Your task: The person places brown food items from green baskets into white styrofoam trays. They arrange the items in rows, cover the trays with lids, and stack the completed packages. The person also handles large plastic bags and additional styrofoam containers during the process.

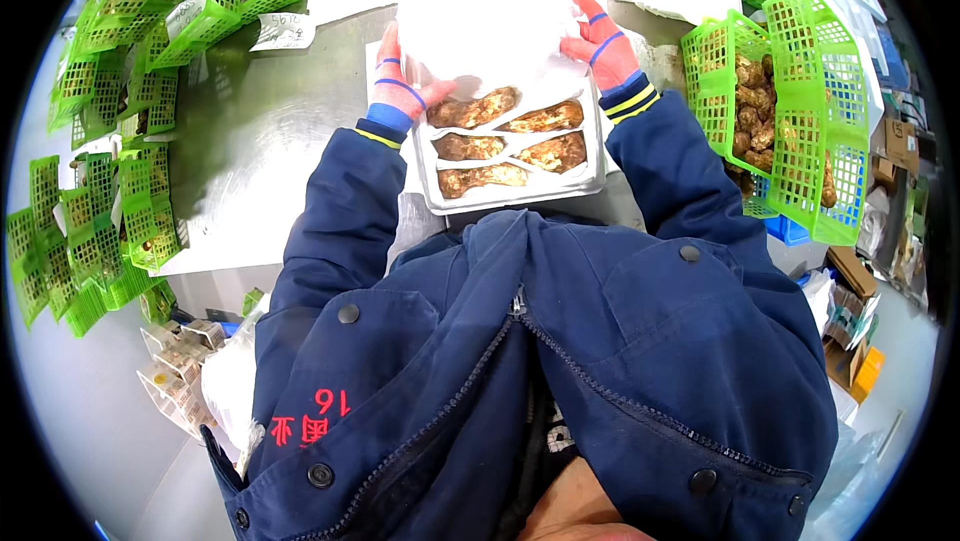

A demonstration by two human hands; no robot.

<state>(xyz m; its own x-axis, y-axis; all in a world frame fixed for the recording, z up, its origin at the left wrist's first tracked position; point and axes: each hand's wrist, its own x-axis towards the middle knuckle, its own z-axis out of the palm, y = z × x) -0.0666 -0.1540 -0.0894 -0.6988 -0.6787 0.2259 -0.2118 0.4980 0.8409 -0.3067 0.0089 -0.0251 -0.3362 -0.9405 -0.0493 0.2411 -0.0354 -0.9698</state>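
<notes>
A white plastic foam-like tray [517, 200] lies in front of my body. Several brown-and-cream mushrooms [546, 117], matsutake-like, rest in it, parted by strips of white paper [510, 145]. A bright white sheet [484, 34] covers the tray's far part; glare hides its outline. My left hand [400, 87], in a pink glove with blue bands, grips the sheet's left side, its thumb over the tray's upper left mushroom. On the sheet's right side, my right hand [606, 53], gloved alike, has its thumb and curled fingers at the edge while the index finger points away.
Green plastic baskets [199, 8] stand stacked at the far left, with a handwritten paper slip [283, 32] beside them. More green baskets [799, 113] at the right hold mushrooms [754, 109]. Beneath everything is a metal table [300, 98]. White crates [176, 372] sit lower left.
</notes>
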